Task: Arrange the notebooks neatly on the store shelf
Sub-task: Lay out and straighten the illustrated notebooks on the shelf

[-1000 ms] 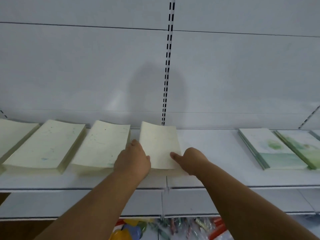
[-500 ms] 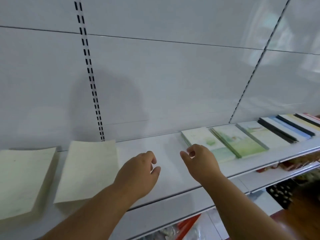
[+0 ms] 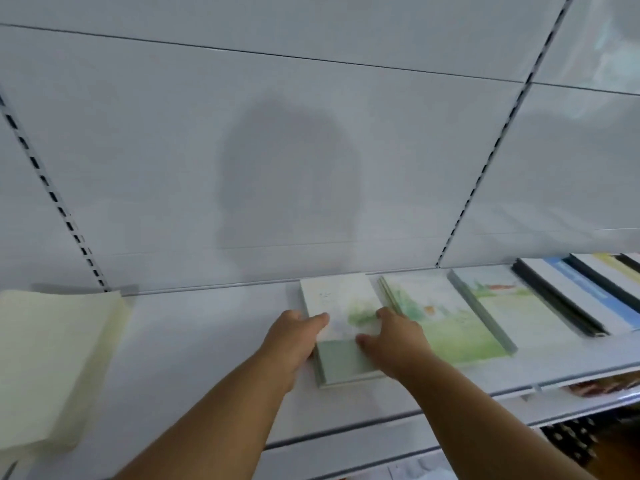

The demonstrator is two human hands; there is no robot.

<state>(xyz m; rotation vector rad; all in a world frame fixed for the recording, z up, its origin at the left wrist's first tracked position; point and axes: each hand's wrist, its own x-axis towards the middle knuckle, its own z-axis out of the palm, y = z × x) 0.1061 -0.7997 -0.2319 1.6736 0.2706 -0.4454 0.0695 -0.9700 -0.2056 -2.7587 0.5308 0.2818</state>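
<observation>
White shelf (image 3: 194, 344) carries a green-covered notebook stack (image 3: 341, 336) just beside its neighbours, left hand (image 3: 294, 341) and right hand (image 3: 394, 341) curling fingers round its sides; squaring it probably needs even pressure from both.

A white metal store shelf (image 3: 194, 344) ran across the view, its front lip curving from lower left to right. Behind it rose a pale grey back panel (image 3: 311, 133), divided by thin horizontal seams. Two slotted uprights (image 3: 485, 168) crossed the panel, one slanting at the left edge, one at the right. A soft rounded shadow (image 3: 291, 174) lay on the panel's centre. A lower shelf edge (image 3: 381, 455) showed beneath.
</observation>
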